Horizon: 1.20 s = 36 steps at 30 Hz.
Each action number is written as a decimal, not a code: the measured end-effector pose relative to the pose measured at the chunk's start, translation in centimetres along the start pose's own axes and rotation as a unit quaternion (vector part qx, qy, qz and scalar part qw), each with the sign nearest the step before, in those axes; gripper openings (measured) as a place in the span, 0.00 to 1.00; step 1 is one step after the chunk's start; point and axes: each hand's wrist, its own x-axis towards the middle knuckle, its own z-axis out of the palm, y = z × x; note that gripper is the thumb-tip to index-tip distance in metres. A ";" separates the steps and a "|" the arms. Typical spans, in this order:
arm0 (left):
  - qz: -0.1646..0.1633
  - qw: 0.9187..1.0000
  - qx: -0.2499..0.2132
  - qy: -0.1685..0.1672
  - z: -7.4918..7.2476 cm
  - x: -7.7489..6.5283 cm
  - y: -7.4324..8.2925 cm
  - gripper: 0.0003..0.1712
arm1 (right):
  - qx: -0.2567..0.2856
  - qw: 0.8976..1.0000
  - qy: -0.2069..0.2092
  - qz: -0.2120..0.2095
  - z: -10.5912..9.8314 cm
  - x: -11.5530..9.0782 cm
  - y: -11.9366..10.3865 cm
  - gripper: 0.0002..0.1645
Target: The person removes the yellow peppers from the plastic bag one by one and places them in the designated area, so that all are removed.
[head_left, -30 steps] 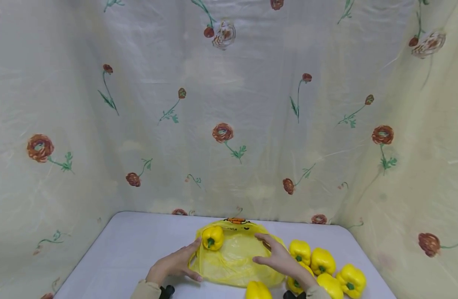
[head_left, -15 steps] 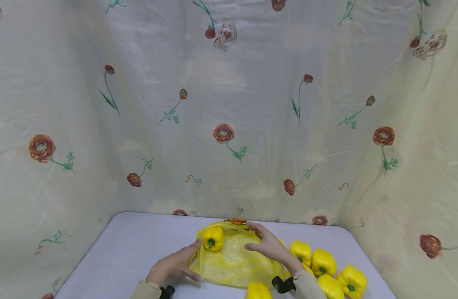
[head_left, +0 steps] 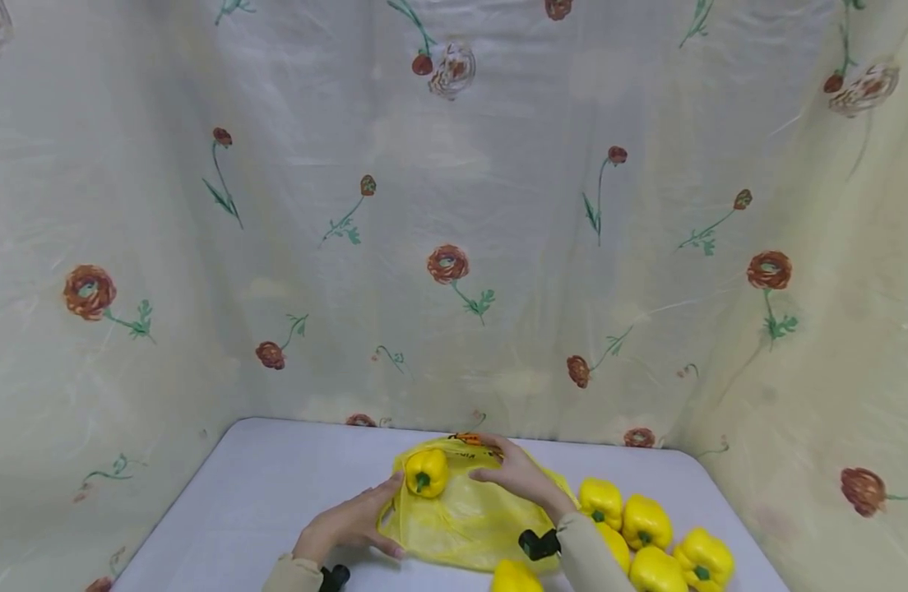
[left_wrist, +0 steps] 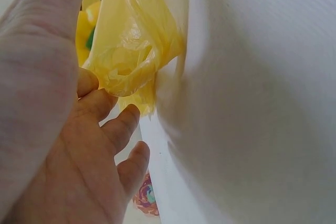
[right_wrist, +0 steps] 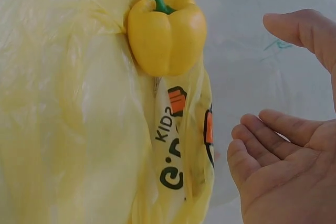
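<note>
A yellow plastic bag (head_left: 465, 526) with black and orange print lies spread on the table. On its far left part sits a yellow bell pepper (head_left: 427, 473) with a green stem. My left hand (head_left: 354, 522) is at the bag's left edge with thumb and fingers spread apart; in the left wrist view its fingertips (left_wrist: 128, 116) are against or very near the crumpled plastic. My right hand (head_left: 516, 473) hovers over the bag's far right part, right of the pepper. The right wrist view shows that hand (right_wrist: 294, 166) holding nothing, its fingers loosely extended and apart from the pepper.
Several yellow bell peppers (head_left: 646, 520) are grouped on the right of the table, partly behind the right forearm. Another pepper (head_left: 516, 577) lies at the near edge of the bag, cut off by the frame. A flowered curtain (head_left: 454, 345) surrounds the white table (head_left: 298, 452).
My right hand has moved left and away from me over the bag, towards the pepper on it. My left hand has stayed at the bag's left edge.
</note>
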 end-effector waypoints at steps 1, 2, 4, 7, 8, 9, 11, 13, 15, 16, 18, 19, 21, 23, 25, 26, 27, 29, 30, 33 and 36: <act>-0.001 1.000 0.000 0.000 0.0 0.0 0.0 0.68 | 0.001 1.000 -0.003 -0.001 0.2 0.2 -0.1 0.49; -0.003 1.000 -0.001 -0.001 0.0 0.0 0.0 0.68 | 0.004 1.000 -0.005 -0.002 0.3 0.4 -0.2 0.49; -0.005 1.000 -0.001 -0.001 0.0 0.0 -0.1 0.68 | 0.001 1.000 -0.007 -0.003 0.6 0.8 -0.3 0.49; -0.010 1.000 0.000 0.000 -0.1 0.0 -0.1 0.68 | -0.004 1.000 -0.006 -0.010 1.1 1.4 -0.6 0.48; -0.010 1.000 0.000 0.001 -0.2 0.0 -0.1 0.68 | -0.005 1.000 -0.005 -0.011 1.2 1.6 -0.7 0.47; -0.010 1.000 0.000 0.002 -0.2 0.0 -0.2 0.68 | -0.007 1.000 -0.006 -0.013 1.4 1.7 -0.9 0.46; -0.009 1.000 0.001 0.003 -0.3 0.0 -0.2 0.68 | -0.008 1.000 -0.011 -0.019 1.7 2.0 -1.1 0.45; -0.004 1.000 -0.002 0.003 -0.3 -0.1 -0.3 0.67 | -0.009 1.000 -0.016 -0.019 2.1 2.3 -1.3 0.43; 0.003 1.000 -0.007 0.001 -0.3 -0.2 -0.3 0.67 | -0.008 1.000 -0.022 -0.020 2.5 2.5 -1.4 0.42; 0.006 1.000 -0.007 0.000 -0.3 -0.3 -0.3 0.67 | -0.008 1.000 -0.022 -0.017 2.7 2.6 -1.4 0.43; 0.009 1.000 -0.007 -0.001 -0.3 -0.3 -0.3 0.67 | -0.002 1.000 -0.025 -0.012 3.1 2.8 -1.4 0.43; 0.009 1.000 -0.007 -0.001 -0.3 -0.3 -0.3 0.67 | 0.002 1.000 -0.026 -0.011 3.3 2.9 -1.4 0.43; 0.007 1.000 -0.003 -0.001 -0.4 -0.2 -0.3 0.67 | 0.005 1.000 -0.025 -0.008 3.6 3.1 -1.3 0.42; 0.002 1.000 0.001 -0.001 -0.3 -0.1 -0.3 0.68 | 0.009 1.000 -0.026 -0.005 3.9 3.4 -1.3 0.42; -0.002 1.000 0.003 -0.001 -0.4 -0.1 -0.2 0.68 | 0.010 1.000 -0.026 -0.004 4.2 3.6 -1.3 0.42; -0.002 1.000 0.005 -0.001 -0.4 -0.1 -0.2 0.68 | 0.011 1.000 -0.026 -0.001 4.3 3.7 -1.3 0.42; -0.004 1.000 0.005 -0.001 -0.4 -0.1 -0.2 0.68 | 0.013 1.000 -0.026 0.002 4.5 3.8 -1.3 0.42; 0.001 1.000 0.010 -0.001 -0.4 -0.1 -0.1 0.68 | 0.016 1.000 -0.026 0.007 4.6 4.0 -1.2 0.43; 0.003 1.000 0.011 -0.001 -0.5 -0.2 -0.1 0.67 | 0.017 0.999 -0.026 0.008 4.7 4.1 -1.2 0.43; 0.010 1.000 0.015 0.000 -0.4 -0.2 -0.2 0.67 | 0.018 0.999 -0.024 0.011 5.0 4.3 -1.0 0.43; 0.011 1.000 0.015 0.000 -0.4 -0.2 -0.3 0.67 | 0.019 1.000 -0.022 0.009 5.2 4.5 -0.8 0.43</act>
